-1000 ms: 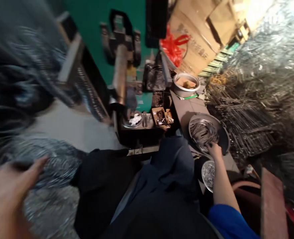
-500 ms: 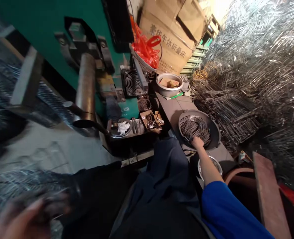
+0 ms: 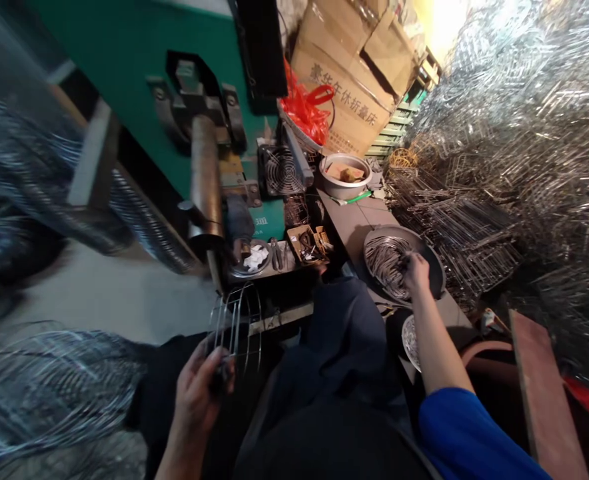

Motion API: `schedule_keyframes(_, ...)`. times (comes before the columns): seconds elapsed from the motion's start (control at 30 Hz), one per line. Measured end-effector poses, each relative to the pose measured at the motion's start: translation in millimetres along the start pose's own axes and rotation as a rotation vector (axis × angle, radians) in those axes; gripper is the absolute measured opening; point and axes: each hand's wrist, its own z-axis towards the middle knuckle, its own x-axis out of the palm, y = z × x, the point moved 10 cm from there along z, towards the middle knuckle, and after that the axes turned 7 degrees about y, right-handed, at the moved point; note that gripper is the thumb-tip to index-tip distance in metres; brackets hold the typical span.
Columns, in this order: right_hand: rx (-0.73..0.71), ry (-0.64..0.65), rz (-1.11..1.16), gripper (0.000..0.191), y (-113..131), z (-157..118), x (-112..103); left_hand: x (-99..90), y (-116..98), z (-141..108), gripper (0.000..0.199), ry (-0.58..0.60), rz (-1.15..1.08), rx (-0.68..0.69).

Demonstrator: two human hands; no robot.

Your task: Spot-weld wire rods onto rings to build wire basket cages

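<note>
My left hand is closed round the lower end of a curved wire frame, which stands up from my fingers in front of the green machine. My right hand is over the right part of a dark round pan with many thin metal wires in it. Its fingers are pinched together at the wires' edge; what they hold, if anything, is too small to make out.
A steel cylinder juts from the machine above my left hand. Near it are a small tray of parts and a silver bowl. Wire racks pile up at right, beside a reddish board.
My left hand has come up and right from the lower left corner, now with the wire frame clearly visible. My right hand has shifted right and slightly up over the pan.
</note>
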Motion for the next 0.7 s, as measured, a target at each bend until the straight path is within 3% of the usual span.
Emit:
schedule_keyframes(0.2,-0.095,0.423,0.419,0.034,106,-55,76,-5.1,-6,7,0.071,0.002,-0.035,0.097)
schedule_keyframes(0.3,-0.082,0.559,0.410,0.035,130,-77,120,-3.9,-14,10,0.072,-0.013,-0.045,0.162)
schedule_keyframes(0.4,-0.062,0.609,0.305,0.036,127,-90,159,-1.5,-20,10,0.075,-0.015,-0.058,0.193)
schedule_keyframes(0.53,-0.028,0.691,0.173,0.044,102,-112,205,-5.8,-27,13,0.079,-0.033,-0.094,0.229)
schedule_keyframes(0.7,-0.077,0.748,0.121,0.049,84,-144,240,-10.0,-34,16,0.079,-0.055,-0.097,0.260)
